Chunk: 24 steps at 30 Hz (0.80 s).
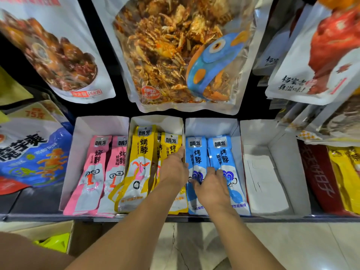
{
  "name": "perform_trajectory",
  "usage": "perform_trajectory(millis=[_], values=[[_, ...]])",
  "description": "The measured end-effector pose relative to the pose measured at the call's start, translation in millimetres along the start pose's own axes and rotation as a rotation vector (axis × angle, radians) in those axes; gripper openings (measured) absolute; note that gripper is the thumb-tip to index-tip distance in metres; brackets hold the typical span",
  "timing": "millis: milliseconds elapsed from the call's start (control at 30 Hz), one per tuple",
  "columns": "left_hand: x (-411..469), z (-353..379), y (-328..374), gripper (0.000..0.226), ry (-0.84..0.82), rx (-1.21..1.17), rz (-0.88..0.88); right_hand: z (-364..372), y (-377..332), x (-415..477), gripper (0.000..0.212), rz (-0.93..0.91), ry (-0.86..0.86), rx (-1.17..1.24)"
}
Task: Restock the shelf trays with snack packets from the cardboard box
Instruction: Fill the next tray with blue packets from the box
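Observation:
Several white trays stand side by side on the shelf. The pink packets (93, 172) fill the left tray (78, 137), the yellow packets (140, 164) the second tray (155, 120), and the blue packets (220, 152) the third tray (210, 125). The fourth tray (272, 168) holds no packets. My left hand (173, 168) lies with straight fingers against the divider between the yellow and blue trays. My right hand (212, 186) rests on the blue packets with its fingers curled onto them. The cardboard box (39, 230), with yellow packets inside, sits on the floor at lower left.
Large snack bags hang above the trays: a crab bag (175, 55), a bag (58, 51) at the left and a white bag (311, 65) at the right. A blue bag (33, 152) lies left of the trays, a red box (319, 180) right. Tiled floor (272, 246) below.

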<state>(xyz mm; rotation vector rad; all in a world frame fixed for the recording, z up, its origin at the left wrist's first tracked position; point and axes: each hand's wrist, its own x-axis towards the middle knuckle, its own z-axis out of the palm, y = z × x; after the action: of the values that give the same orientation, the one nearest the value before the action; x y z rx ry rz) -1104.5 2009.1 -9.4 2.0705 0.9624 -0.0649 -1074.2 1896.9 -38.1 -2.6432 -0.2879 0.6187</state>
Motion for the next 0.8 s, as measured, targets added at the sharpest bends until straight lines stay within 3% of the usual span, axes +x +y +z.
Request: perform_trajectory(millis=[167,567,800], values=[[-23,-9,3,0.047,-0.053,0.022,0.077,-20,0,-20,0.05,-0.065,0.003,-0.137],[-114,-135,19,0.051,0.057,0.695,0.193,-95,-46,-105,0.053,-0.28,0.053,-0.361],[-175,-229,12,0.043,0.174,0.688,0.094,-126,-127,-163,0.051,-0.464,0.072,-0.388]])
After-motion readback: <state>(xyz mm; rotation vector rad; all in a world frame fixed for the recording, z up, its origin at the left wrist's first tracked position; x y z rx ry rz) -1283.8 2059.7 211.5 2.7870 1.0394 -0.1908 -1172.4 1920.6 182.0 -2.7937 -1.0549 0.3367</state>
